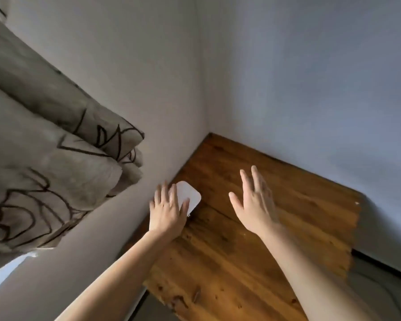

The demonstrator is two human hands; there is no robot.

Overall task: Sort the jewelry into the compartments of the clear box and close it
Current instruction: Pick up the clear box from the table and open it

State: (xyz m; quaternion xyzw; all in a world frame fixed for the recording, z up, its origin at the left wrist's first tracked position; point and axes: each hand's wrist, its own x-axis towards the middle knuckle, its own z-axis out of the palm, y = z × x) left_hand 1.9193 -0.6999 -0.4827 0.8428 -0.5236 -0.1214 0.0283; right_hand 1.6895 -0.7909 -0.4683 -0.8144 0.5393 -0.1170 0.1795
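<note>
box point(190, 195) perhaps half-hidden under left hand point(167, 214)

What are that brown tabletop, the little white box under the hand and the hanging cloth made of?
The tabletop looks like wood with a warm stained finish: grain streaks and dark knots show. The box seems to be smooth, pale plastic, milky rather than clear here, with rounded corners; I can't be sure. The curtain looks like soft woven fabric, beige with dark printed lines, hanging in folds.
</note>
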